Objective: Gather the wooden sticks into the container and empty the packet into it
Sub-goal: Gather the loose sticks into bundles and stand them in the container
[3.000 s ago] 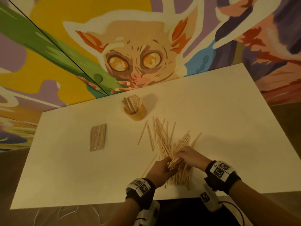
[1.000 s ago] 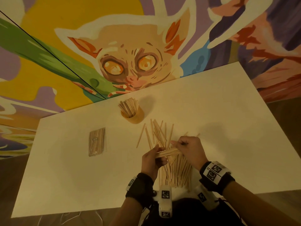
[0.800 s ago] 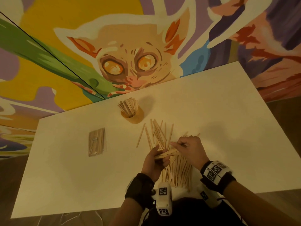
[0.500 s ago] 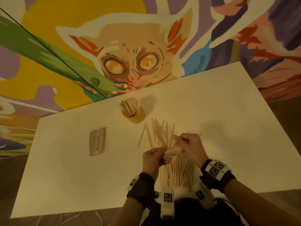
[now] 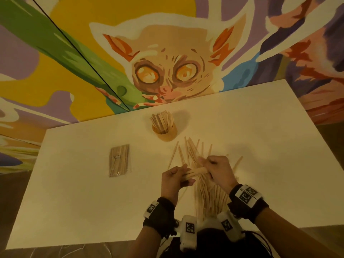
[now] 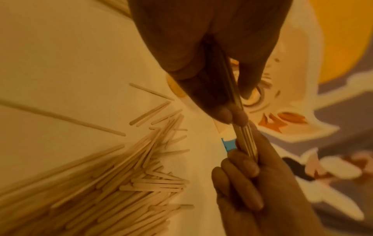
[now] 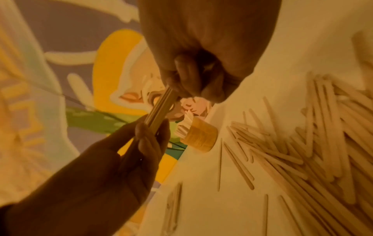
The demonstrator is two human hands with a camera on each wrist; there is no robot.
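Note:
Both hands hold one bundle of wooden sticks [image 5: 195,172] level above the table, over the loose pile. My left hand [image 5: 175,178] grips its left end and my right hand [image 5: 216,169] grips its right end. The left wrist view shows the bundle [image 6: 239,132] pinched between both hands, and the right wrist view shows the bundle [image 7: 160,110] the same way. Loose sticks [image 5: 206,194] lie fanned on the white table [image 5: 78,202] below the hands. A round wooden container [image 5: 164,130] full of upright sticks stands behind them. The clear packet of sticks [image 5: 119,160] lies flat at the left.
A painted mural wall [image 5: 167,58] rises right behind the table's far edge. The table's near edge [image 5: 74,244] runs just ahead of my wrists. A few single sticks [image 5: 175,155] lie between the pile and the container.
The hands rose from the pile with a bundle of sticks. Over the last second they squared it up between them, holding it slightly higher and more level.

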